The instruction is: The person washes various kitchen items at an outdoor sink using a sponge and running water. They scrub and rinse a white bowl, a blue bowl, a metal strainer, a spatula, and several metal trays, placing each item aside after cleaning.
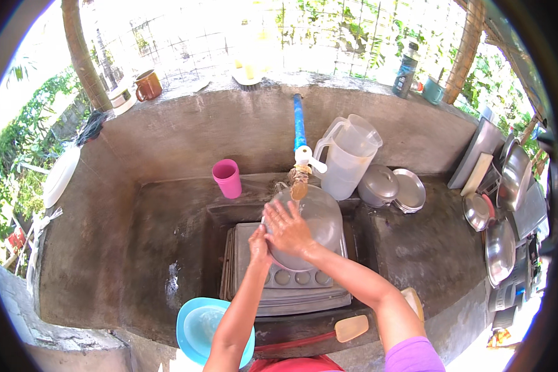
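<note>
One large round metal bowl (pixel 321 214), its domed side up, sits near the middle of the view, over a stack of metal trays (pixel 301 302) in a sunken sink (pixel 364 251). The person's left hand (pixel 260 242) is at the bowl's near left edge, its fingers curled and gripping the rim. The right hand (pixel 288 228) lies flat on top of the bowl just beside it, its fingers straight and open. The top tray shows a row of round hollows.

Just above the bowl hangs a white tap (pixel 304 155) on a blue pipe (pixel 299 118), with brownish material wrapped around its spout.

A dark concrete counter (pixel 428 257) surrounds the sink. On it, a pink cup (pixel 228 180) stands to the left of the tap; to the right stand a clear plastic jug (pixel 347 164), a small lidded pot (pixel 378 186) and some shiny round dishes (pixel 409 191). Metal pans (pixel 501 251) line the far right side.

Nearest the wearer, a light blue basin (pixel 185 325) is partly hidden by the left forearm. A purple sleeve (pixel 415 356) shows on the right arm.

Along the top of the back wall (pixel 217 130) are a brown mug (pixel 148 85), a dark bottle (pixel 406 73) and a teal cup (pixel 434 92). Wire mesh and bright greenery lie beyond.
</note>
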Demonstrator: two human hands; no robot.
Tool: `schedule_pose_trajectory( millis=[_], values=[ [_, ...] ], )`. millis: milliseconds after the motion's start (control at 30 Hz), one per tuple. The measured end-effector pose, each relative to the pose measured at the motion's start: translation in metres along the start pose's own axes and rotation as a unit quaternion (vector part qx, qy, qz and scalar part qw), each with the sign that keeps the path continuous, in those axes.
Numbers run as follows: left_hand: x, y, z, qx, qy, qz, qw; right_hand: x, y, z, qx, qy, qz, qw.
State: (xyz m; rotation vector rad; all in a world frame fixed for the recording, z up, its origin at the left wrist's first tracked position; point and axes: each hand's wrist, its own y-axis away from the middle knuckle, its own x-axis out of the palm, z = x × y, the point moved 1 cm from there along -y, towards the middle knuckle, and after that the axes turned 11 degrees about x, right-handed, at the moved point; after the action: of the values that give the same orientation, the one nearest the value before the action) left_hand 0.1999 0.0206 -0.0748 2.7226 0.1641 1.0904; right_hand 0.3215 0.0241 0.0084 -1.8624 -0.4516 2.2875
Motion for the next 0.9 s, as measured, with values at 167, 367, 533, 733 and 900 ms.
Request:
schedule_pose_trajectory(
  millis=[167, 367, 533, 733, 900],
  values=[
    [-0.035, -0.009, -0.03, -0.014, -0.05, -0.053, 0.997, 0.004, -0.015, -0.038, 0.232, -0.074, 0.06, 0.968],
    [-0.073, -0.028, -0.045, -0.062, 0.01, -0.11, 0.992, 0.031, 0.001, -0.099, 0.386, -0.768, 0.247, 0.448],
    [-0.026, -0.046, -0.017, 0.14, -0.408, -0.089, 0.898, 0.039, -0.003, -0.092, 0.407, -0.811, 0.044, 0.418],
    [0.082, 0.032, 0.002, 0.419, -0.713, 0.142, 0.544, 0.033, -0.003, -0.09, 0.498, -0.761, -0.037, 0.415],
    [0.135, 0.014, -0.022, 0.499, -0.657, 0.232, 0.516, 0.02, 0.014, -0.081, 0.502, -0.765, -0.108, 0.389]
  ],
)
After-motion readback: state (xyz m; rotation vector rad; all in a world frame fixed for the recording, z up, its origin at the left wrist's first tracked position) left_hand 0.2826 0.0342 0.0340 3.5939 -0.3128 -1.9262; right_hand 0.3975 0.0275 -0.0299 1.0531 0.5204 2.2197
